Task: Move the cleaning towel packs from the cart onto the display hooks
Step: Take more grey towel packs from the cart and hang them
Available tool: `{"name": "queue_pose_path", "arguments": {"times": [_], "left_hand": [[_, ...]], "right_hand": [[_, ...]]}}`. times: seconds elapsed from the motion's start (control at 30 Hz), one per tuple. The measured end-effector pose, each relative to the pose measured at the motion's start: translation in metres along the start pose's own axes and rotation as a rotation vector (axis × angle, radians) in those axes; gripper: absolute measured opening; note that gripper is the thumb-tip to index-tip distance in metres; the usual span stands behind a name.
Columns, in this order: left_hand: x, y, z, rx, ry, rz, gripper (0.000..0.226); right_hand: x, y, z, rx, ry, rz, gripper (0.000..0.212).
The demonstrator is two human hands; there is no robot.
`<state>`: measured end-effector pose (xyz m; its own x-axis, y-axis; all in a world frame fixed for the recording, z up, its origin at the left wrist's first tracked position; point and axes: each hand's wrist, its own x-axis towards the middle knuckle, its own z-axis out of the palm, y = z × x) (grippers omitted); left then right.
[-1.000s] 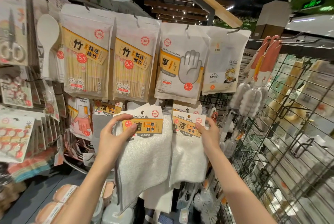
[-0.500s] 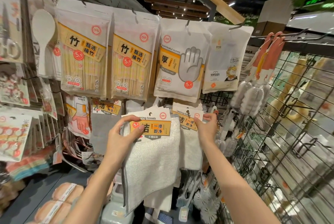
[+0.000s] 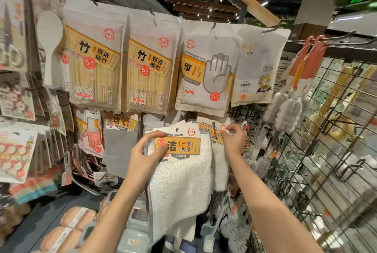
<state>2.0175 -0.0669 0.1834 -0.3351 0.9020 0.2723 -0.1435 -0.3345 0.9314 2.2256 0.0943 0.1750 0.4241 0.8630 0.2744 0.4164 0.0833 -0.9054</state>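
My left hand [image 3: 148, 151] grips a bunch of white cleaning towel packs [image 3: 183, 179] by the left edge of their orange-labelled header cards, held up in front of the display wall. My right hand [image 3: 233, 140] pinches the top right corner of another white towel pack [image 3: 219, 163] that hangs just behind and to the right. The hook under that pack's header is hidden by the card and my fingers. The cart is out of sight.
Bamboo chopstick bags [image 3: 95, 69] and a disposable glove bag [image 3: 206, 73] hang in the row above. A grey cloth pack [image 3: 120, 142] hangs to the left. Bottle brushes [image 3: 289, 109] hang on a black wire grid [image 3: 330, 150] to the right. Sponges [image 3: 69, 230] lie below.
My left hand has carried its towel packs to the right and closer to the hanging pack. My right hand moved up to the header's top corner, and the hanging pack swung back towards the wall.
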Motion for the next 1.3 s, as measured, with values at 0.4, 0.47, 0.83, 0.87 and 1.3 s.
{"name": "queue_pose_path", "arguments": {"times": [0.4, 0.47, 0.83, 0.87, 1.3], "left_hand": [[-0.004, -0.005, 0.008, -0.038, -0.044, 0.018, 0.027], [-0.005, -0.005, 0.008, -0.036, -0.05, 0.025, 0.03], [-0.021, -0.007, 0.014, -0.082, -0.114, 0.024, 0.037], [-0.023, -0.007, 0.015, -0.089, -0.116, 0.03, 0.037], [-0.039, -0.017, 0.015, -0.058, -0.059, 0.03, 0.039]], "right_hand": [[-0.028, 0.004, -0.034, 0.007, -0.266, -0.158, 0.029], [-0.039, -0.004, -0.043, 0.025, -0.307, -0.197, 0.027], [-0.095, -0.044, -0.072, 0.238, -0.533, -0.25, 0.018], [-0.099, -0.044, -0.073, 0.232, -0.555, -0.256, 0.021], [-0.12, -0.027, -0.083, 0.26, -0.52, -0.089, 0.041]]}}
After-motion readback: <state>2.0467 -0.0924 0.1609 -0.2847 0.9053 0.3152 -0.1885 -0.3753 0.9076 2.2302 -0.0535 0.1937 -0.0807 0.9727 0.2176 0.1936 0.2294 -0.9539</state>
